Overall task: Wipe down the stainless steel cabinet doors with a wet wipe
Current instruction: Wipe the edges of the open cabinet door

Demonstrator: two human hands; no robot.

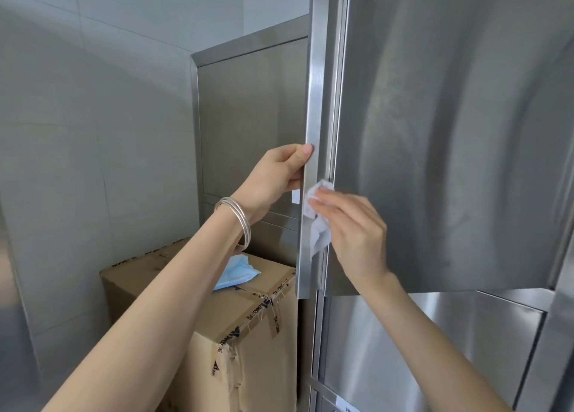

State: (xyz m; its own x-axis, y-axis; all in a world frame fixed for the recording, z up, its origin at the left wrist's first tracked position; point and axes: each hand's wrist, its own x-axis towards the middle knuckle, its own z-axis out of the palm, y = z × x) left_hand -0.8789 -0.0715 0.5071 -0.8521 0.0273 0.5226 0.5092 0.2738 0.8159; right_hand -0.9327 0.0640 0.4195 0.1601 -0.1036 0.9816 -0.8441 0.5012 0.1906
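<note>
An upper stainless steel cabinet door point(316, 107) stands open, seen edge-on down the middle of the view. My left hand point(276, 175), with bangles on the wrist, grips the door's edge, thumb on the front face. My right hand point(354, 234) holds a crumpled white wet wipe point(316, 219) and presses it against the door's edge, just below my left hand. To the right hangs the neighbouring steel door point(450, 132), shut and streaked.
A taped cardboard box point(242, 327) stands below left, with a blue wet-wipe pack point(236, 272) lying on top. A steel cabinet point(251, 116) stands behind it in the tiled corner. Lower steel doors point(419, 349) run under the upper ones.
</note>
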